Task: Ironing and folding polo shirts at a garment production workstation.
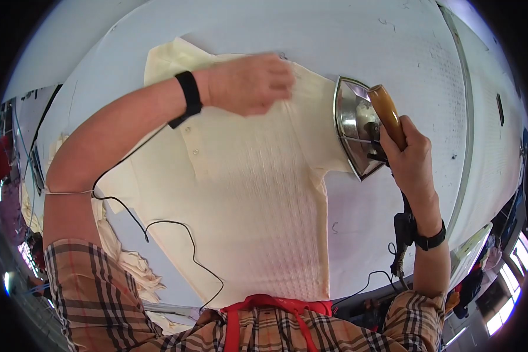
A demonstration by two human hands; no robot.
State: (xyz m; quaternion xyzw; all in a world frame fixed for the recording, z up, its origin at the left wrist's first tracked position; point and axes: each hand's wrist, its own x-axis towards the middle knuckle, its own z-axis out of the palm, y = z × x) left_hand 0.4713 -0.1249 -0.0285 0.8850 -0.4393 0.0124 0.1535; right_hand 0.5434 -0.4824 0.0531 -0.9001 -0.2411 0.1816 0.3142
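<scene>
A cream knit polo shirt (246, 189) lies spread out, with its collar at the far side and its hem towards me. My right hand (407, 149) grips the wooden handle (386, 112) of a metal steam iron (354, 114). The iron stands at the end of the right-hand sleeve (323, 145), covering its edge. Over the shoulder on that side is my left hand (255, 83), back upwards and blurred, its fingers bent. Whether the fingertips pinch the fabric is hidden. Two buttons (196, 151) show on the placket.
The shirt rests on a pale padded ironing table (369, 229). Cream garments (134, 268) are bunched along its left edge. A thin black cable (189, 226) runs from my left wristband across the shirt. The iron's hose (398, 259) passes beside my right forearm. Beyond stands another pale surface (488, 167).
</scene>
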